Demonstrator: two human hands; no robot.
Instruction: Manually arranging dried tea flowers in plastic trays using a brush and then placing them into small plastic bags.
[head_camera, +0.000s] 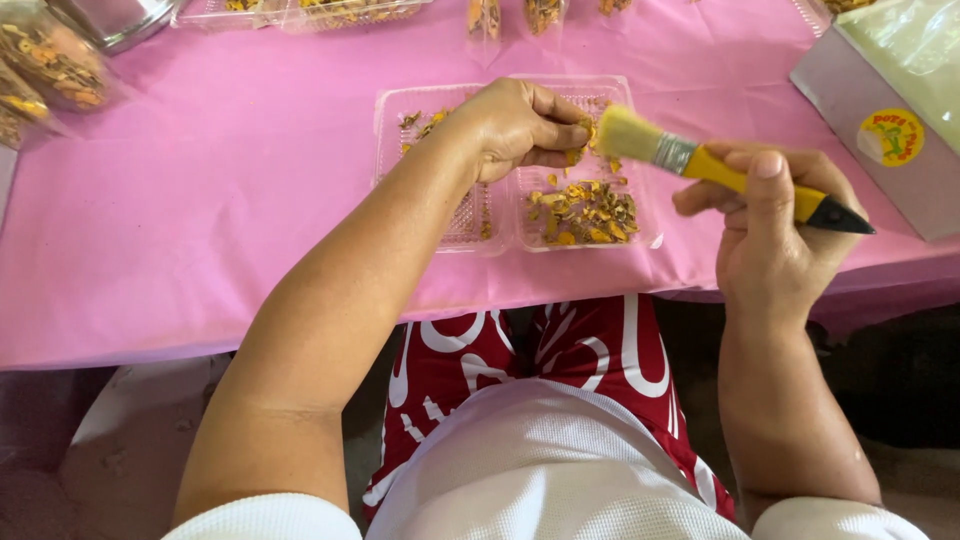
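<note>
My right hand (775, 225) grips a yellow-handled paintbrush (700, 165) with pale bristles that point left toward my left hand. My left hand (520, 125) is closed on small yellow-orange dried pieces (578, 140), held just above a clear hinged plastic tray (440, 235). The tray lies open on a pink tablecloth (200, 220). Its right half holds a pile of yellow, orange and green dried bits (585, 212). The left half has only a few crumbs (425, 125).
Clear bags of the same dried bits (50, 60) lie at the far left beside a metal bowl (115, 20). More filled trays (330, 12) and small bags line the far edge. A grey box with a round yellow sticker (890, 135) sits at right.
</note>
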